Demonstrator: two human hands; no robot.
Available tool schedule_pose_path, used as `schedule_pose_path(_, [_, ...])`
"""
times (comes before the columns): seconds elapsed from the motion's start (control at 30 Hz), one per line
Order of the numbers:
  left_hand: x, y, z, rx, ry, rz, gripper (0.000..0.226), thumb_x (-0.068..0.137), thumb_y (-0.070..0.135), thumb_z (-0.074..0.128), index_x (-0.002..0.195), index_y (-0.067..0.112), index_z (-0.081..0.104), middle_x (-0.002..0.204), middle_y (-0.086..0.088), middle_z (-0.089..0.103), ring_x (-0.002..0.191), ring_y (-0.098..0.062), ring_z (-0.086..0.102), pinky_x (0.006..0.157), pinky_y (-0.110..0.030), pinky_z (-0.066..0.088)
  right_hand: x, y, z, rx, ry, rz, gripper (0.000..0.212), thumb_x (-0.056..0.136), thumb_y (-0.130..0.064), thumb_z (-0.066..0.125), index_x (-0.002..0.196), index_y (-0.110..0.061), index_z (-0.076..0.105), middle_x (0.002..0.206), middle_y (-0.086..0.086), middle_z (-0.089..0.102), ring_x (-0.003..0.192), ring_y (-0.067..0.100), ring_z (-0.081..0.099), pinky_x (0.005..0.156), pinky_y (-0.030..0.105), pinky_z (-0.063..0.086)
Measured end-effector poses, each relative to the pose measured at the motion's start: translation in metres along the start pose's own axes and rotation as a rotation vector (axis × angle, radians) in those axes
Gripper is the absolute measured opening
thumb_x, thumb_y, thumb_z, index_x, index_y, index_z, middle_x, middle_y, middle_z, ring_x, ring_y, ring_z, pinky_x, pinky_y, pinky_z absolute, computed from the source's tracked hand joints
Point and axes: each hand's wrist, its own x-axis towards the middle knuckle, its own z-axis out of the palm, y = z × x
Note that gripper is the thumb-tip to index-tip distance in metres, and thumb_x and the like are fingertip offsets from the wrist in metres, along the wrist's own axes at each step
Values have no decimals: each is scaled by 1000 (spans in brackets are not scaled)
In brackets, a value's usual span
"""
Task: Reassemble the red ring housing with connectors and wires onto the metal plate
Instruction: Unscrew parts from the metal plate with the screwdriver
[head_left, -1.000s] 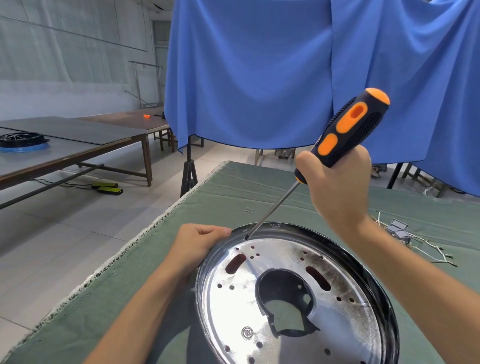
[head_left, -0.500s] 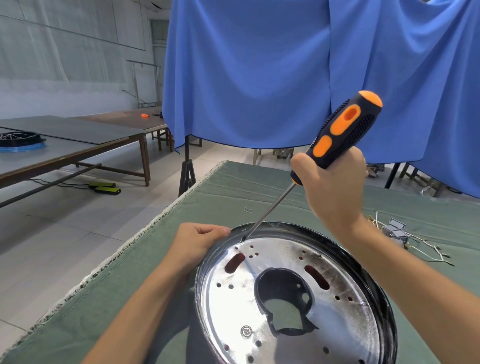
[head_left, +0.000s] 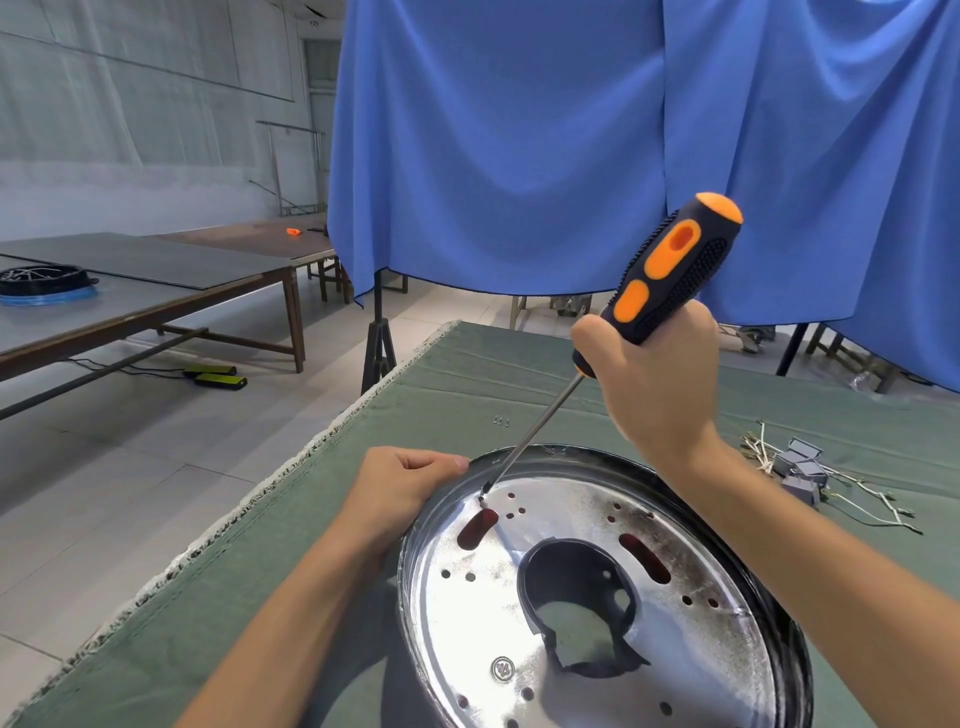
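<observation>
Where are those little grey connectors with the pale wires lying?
In the head view, the grey connectors with pale wires lie on the green cloth, right of the round shiny metal plate, behind the right forearm.

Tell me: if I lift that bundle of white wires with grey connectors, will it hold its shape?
Probably not. The wires are thin and lie kinked across the cloth, so they would likely droop. The grey connectors look small and boxy; they would probably dangle and snag.

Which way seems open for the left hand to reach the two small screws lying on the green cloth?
Probably yes: the left hand grips the metal plate's rim, and only bare green cloth separates it from the screws.
</observation>
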Motion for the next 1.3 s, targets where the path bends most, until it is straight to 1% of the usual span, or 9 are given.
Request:
schedule_pose_path(0.17, [-1,1,1,-10,3,5,15,82,11,70,71,16,79,70,-11,74,52,-13,65,51,-20,53,0,2,1,-16,-20,24,25,63,-15,52,49,-5,33,44,2,34,48,19,31,46,29,34])
schedule_pose_path(0.4, [-1,0,1,-14,6,15,10,83,9,69,78,13,78,72,-6,75,57,-10,67,54,-20,54,3,-4,6,-74,-60,-28,28,61,-15,52,48,-18,27,42,-3,29,46,14,29,41,16,25])
schedule_pose_path(0.57, [-2,1,2,-40,-1,24,22,83,6,68,66,17,78,70,-11,74,52,-12,63,51,-21,52,7,-14,15,-101,-105,-56,36,60,-16,53,49,-23,19,41,-5,31,42,11,30,39,14,24])
schedule_pose_path(0.8, [-1,1,1,-16,2,34,22,83,9,69,66,20,77,68,-6,74,54,-10,66,52,-19,53,16,-25,28,-242,-216,60,40,72,-20,59,52,-17,24,44,-3,27,46,15,23,44,28,23])
schedule_pose_path(0.93, [-1,1,1,7,6,31,13,83,11,70,73,16,77,68,-4,74,55,-9,67,52,-18,53,23,-34,29,-175,-362,137,56,76,-40,73,52,-16,28,47,-4,35,48,16,31,47,29,25])
schedule_pose_path(1.03, [-1,2,0,19,8,34,11,82,12,71,75,16,77,67,-3,74,54,-7,67,52,-17,52,28,-39,21,-165,-503,207,48,73,-47,75,58,-16,43,44,-3,48,39,10,42,41,19,32])
schedule_pose_path(1.13, [-2,3,0,24,-5,34,11,82,12,71,74,17,78,69,-5,74,57,-9,67,54,-18,53,30,-42,12,-48,-669,331,16,81,-26,70,77,-15,60,44,-3,59,35,10,53,35,16,36])
schedule_pose_path(1.2, [-3,3,0,23,-8,35,11,81,12,71,74,16,78,71,-7,74,58,-10,67,55,-19,54,31,-45,7,-23,-732,379,3,84,-17,61,83,-14,61,49,-2,63,38,12,58,36,17,40])
schedule_pose_path(1.3, [-2,4,-1,39,-5,41,9,82,12,71,76,13,79,73,-10,74,58,-12,65,58,-21,54,30,-47,7,-75,-694,320,10,84,-16,59,75,-11,59,47,-1,62,37,12,58,36,20,40])
